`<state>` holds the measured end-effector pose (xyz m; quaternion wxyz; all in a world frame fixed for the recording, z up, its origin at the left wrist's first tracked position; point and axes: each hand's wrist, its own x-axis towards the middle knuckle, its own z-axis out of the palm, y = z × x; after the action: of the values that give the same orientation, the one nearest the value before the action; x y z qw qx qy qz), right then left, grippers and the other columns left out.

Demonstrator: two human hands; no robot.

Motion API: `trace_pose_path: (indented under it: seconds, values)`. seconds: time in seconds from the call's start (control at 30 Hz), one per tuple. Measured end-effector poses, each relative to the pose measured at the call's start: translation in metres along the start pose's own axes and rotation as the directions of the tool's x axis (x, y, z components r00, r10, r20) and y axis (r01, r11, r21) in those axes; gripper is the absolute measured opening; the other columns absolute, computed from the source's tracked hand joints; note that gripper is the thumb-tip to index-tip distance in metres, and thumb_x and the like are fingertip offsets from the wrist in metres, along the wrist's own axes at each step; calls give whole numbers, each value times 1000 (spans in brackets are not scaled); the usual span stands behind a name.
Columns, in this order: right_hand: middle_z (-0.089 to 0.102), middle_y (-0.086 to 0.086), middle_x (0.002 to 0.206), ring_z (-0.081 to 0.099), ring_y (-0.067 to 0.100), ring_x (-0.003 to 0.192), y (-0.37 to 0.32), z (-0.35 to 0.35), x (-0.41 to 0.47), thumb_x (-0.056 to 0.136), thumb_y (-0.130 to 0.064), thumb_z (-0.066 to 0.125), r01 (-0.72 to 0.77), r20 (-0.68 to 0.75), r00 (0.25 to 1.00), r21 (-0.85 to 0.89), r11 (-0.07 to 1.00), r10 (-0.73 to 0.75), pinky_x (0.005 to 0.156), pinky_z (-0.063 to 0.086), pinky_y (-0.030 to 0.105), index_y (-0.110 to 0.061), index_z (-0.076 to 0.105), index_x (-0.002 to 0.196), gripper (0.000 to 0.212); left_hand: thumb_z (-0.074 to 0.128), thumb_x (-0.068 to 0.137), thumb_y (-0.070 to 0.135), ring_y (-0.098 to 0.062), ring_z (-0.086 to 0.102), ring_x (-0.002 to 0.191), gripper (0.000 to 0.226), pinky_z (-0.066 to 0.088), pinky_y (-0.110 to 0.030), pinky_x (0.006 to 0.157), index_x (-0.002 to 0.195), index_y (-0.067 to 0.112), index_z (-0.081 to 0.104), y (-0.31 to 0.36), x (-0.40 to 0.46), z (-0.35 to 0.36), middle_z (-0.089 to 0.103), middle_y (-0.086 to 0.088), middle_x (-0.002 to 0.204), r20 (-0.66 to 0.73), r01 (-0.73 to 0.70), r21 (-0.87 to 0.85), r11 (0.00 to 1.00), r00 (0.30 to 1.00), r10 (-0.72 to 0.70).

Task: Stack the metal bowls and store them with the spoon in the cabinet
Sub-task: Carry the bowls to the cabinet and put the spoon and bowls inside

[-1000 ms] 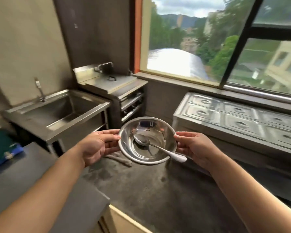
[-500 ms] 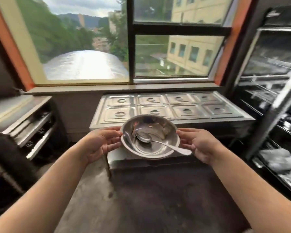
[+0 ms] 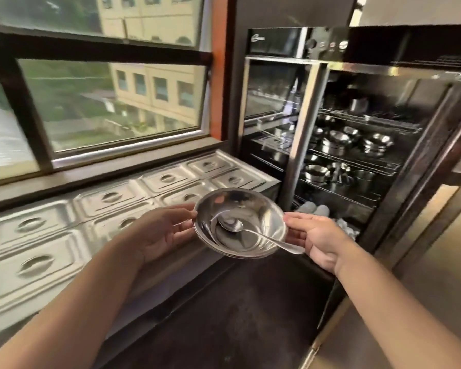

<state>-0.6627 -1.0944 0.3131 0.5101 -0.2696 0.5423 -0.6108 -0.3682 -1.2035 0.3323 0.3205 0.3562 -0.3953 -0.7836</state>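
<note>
while both hands grip the rim, left hand [image 3: 158,233] at nine o'clock and right hand [image 3: 320,239] at three, the shiny stacked bowls [image 3: 261,217] hold a spoon [image 3: 246,230]; the open cabinet [image 3: 357,145] stands at one o'clock.

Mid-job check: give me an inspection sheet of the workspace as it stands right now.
Surface: steel counter of lidded pans under the window; dark floor below.
Job's things: stacked metal bowls held in the air, spoon lying inside, handle over the rim.
Cabinet: open, wire shelves hold other steel bowls.
Clutter: pale bundles on the lowest shelf, unclear.
Hands: left hand and right hand grip opposite rims.
Cables: nothing seen.
Surroundings: window, buildings outside.
</note>
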Motion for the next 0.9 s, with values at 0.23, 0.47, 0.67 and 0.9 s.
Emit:
trace_pose_path:
  seconds: [0.23, 0.47, 0.67, 0.9]
  values:
    - [77, 16, 79, 75, 21, 62, -10, -38, 34, 89, 7, 64, 76, -212, 976, 105, 992, -52, 52, 60, 29, 6, 66, 110, 21, 53, 91, -7, -10, 70, 60, 38, 60, -22, 58, 128, -4, 61, 23, 112, 34, 71, -11, 94, 194, 80, 109, 991, 976, -101]
    - [78, 17, 82, 76, 23, 65, -33, -101, 88, 88, 7, 66, 179, -387, 915, 129, 975, -117, 53, 60, 31, 7, 68, 111, 23, 56, 91, -6, -13, 70, 62, 42, 59, -23, 55, 133, -5, 55, 17, 227, 97, 68, -14, 94, 255, 129, 184, 974, 951, -175]
    - [79, 16, 93, 76, 23, 69, -70, -167, 178, 84, 2, 72, 236, -444, 883, 139, 962, -152, 56, 62, 31, 0, 74, 104, 20, 55, 92, -3, -10, 70, 64, 34, 62, -25, 65, 124, -2, 65, 24, 330, 160, 74, -8, 84, 330, 98, 239, 966, 927, -176]
    - [79, 17, 92, 70, 32, 85, -123, -214, 271, 87, -3, 73, 237, -501, 854, 138, 962, -139, 94, 52, 50, -3, 76, 103, 16, 54, 93, -6, -13, 72, 69, 32, 59, -29, 80, 122, -3, 67, 44, 432, 220, 74, -11, 93, 336, 58, 206, 977, 933, -126]
